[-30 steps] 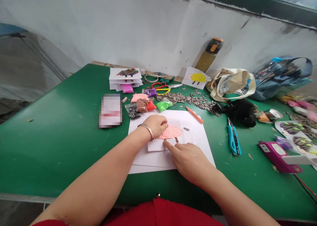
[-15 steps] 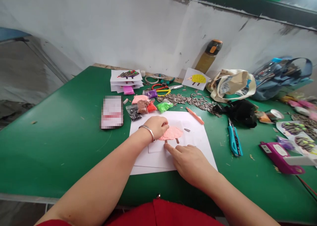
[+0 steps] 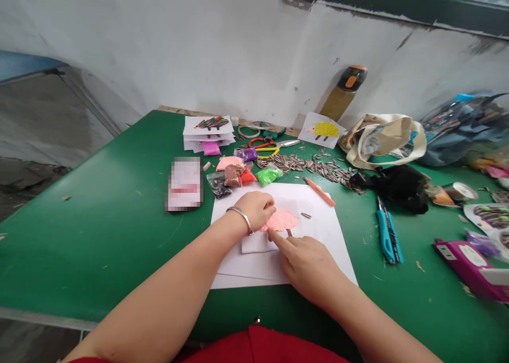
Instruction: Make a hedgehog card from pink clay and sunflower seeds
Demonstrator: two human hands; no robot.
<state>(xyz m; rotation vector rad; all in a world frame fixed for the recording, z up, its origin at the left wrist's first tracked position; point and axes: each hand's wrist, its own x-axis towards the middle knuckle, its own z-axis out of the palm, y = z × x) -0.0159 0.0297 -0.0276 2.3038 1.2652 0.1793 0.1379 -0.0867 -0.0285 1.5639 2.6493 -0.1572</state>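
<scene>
Left hand bunched over pink clay, can't tell from here if pinching; right hand grasping nothing visible, index at lower edge; clay spread on white card, brown strip laid, visible face without striped seeds

We see a flat pink oval of clay-like material, matt and slightly rough, against smooth, matt white paper sheets. The flat green table wears a smooth, faintly glossy finish. We also find a polished silver metal bangle, shiny clear plastic packets, a crumpled black plastic bag, a soft cream cloth tote and a scuffed, matt white wall.
</scene>
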